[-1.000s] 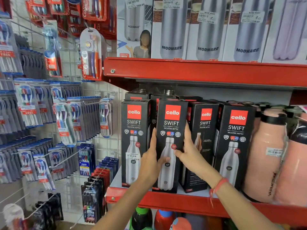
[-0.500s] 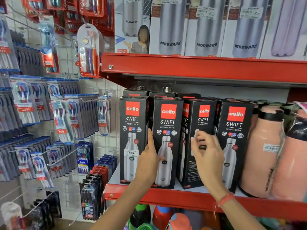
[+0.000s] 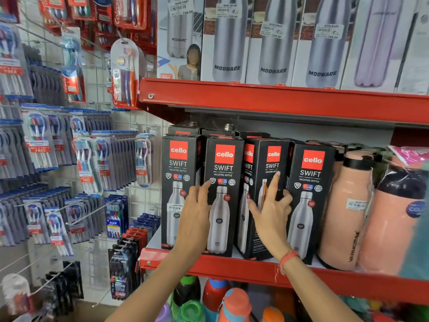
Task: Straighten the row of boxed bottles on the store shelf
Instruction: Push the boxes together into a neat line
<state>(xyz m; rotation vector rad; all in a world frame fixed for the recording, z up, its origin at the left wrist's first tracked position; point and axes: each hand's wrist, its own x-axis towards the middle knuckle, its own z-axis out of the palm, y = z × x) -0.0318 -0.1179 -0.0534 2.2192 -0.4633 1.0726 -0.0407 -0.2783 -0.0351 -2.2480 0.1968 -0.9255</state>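
Note:
Four black boxed bottles stand in the front row on the red shelf (image 3: pixel 232 271), with more boxes behind them. The first box (image 3: pixel 177 173) and the second box (image 3: pixel 224 168) face forward. The third box (image 3: pixel 267 159) is turned so that a corner points out. The fourth box (image 3: pixel 311 180) faces forward. My left hand (image 3: pixel 197 214) curls its fingers around the second box's left edge, in the gap beside the first box. My right hand (image 3: pixel 271 212) lies spread on the third box, thumb on its left face and index finger pointing up.
Peach flasks (image 3: pixel 346 210) crowd the shelf right of the fourth box. The upper red shelf (image 3: pixel 278 101) carries tall white bottle boxes (image 3: pixel 229 43). Toothbrush packs (image 3: pixel 92 170) hang on a wire grid to the left. Coloured bottles (image 3: pixel 213 296) stand on the shelf below.
My right hand left the second box's right edge and moved onto the third box. My left hand stayed at the second box's left edge. The third box now shows a corner.

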